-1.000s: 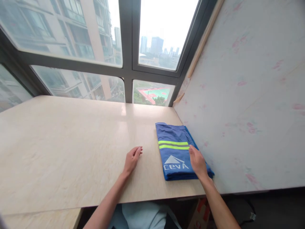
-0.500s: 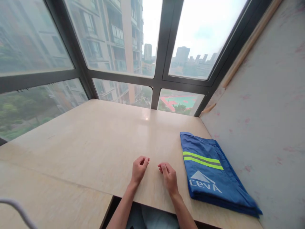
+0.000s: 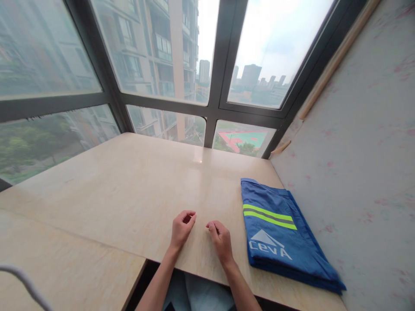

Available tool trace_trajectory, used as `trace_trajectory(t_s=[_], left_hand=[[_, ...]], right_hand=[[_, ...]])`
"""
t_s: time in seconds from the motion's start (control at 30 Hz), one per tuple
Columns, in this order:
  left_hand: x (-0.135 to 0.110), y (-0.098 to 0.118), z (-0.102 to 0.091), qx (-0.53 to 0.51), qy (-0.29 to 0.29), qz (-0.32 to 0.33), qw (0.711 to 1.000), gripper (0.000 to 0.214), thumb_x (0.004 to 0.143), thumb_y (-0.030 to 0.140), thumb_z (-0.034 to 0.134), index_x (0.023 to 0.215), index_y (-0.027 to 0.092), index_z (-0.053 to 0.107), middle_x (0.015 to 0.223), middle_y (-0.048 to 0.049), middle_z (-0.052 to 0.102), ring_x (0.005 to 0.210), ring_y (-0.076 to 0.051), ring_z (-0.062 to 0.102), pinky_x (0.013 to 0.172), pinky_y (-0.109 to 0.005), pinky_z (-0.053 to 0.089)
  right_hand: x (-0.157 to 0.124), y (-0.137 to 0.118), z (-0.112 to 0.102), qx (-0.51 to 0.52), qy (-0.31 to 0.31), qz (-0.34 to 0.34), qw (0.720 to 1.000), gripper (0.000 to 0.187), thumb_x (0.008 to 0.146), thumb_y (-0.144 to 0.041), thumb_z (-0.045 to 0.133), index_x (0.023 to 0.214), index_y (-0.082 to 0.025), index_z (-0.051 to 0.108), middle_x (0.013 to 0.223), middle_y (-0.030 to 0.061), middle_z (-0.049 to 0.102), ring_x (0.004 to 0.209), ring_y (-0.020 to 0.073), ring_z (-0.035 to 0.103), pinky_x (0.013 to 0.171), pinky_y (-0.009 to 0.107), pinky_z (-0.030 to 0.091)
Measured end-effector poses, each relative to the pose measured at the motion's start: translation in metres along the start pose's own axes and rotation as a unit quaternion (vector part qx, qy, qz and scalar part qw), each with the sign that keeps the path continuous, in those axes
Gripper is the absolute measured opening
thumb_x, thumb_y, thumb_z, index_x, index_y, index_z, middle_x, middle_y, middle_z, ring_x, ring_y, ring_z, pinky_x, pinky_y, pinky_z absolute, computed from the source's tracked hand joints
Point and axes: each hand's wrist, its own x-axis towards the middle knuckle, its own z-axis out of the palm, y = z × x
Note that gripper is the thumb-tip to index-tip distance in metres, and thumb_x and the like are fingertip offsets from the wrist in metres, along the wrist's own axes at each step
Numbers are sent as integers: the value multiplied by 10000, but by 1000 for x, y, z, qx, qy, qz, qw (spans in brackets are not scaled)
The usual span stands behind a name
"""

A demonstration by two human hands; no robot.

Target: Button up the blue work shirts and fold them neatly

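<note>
My left hand (image 3: 183, 229) rests on the pale tabletop (image 3: 129, 194) with its fingers curled in and the thumb close to the index finger; a small gap shows inside the curl, with nothing in it. A short way to the right, my right hand (image 3: 221, 242) is likewise loosely closed, and no object shows in it. The two hands are apart from each other. Beside the right hand, not touched, lies a folded blue work garment (image 3: 272, 233) with yellow-green and grey stripes and white "CEVA" lettering.
Dark-framed windows (image 3: 214, 110) border the table at the back and left. A wall (image 3: 356, 172) with faint pink marks rises behind the garment on the right. At the lower left a white cable-like curve (image 3: 24, 280) enters the view. The table's front edge has a dark recess (image 3: 139, 280).
The view has shifted slightly, so hands and garment appear further left. My left hand's fingers are curled a little more loosely. The garment still lies folded in the same place.
</note>
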Motion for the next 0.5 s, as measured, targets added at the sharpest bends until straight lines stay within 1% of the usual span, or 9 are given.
trace_trajectory(t_s=[0.13, 0.23, 0.5], left_hand=[[-6, 6, 0, 12, 16, 10, 1000, 210, 770, 388, 619, 738, 180, 627, 676, -16, 657, 625, -158, 615, 598, -261, 497], [-7, 11, 0, 17, 6, 19, 1000, 191, 773, 368, 599, 711, 188, 587, 635, 7, 611, 585, -142, 578, 563, -245, 473], [-7, 9, 1, 53, 0, 35, 998, 222, 787, 386, 578, 686, 189, 581, 631, 3, 596, 594, -144, 561, 578, -250, 464]], right_hand=[[1, 0, 1, -10, -11, -11, 1000, 357, 948, -385, 435, 737, -184, 641, 718, 28, 654, 710, 173, 592, 677, 255, 402], [4, 1, 3, -8, -9, -10, 1000, 369, 951, -391, 430, 716, -186, 629, 699, 23, 646, 692, 169, 585, 663, 252, 393], [5, 3, 4, -9, -30, -23, 999, 381, 949, -402, 424, 704, -189, 624, 693, 22, 646, 687, 168, 581, 664, 255, 388]])
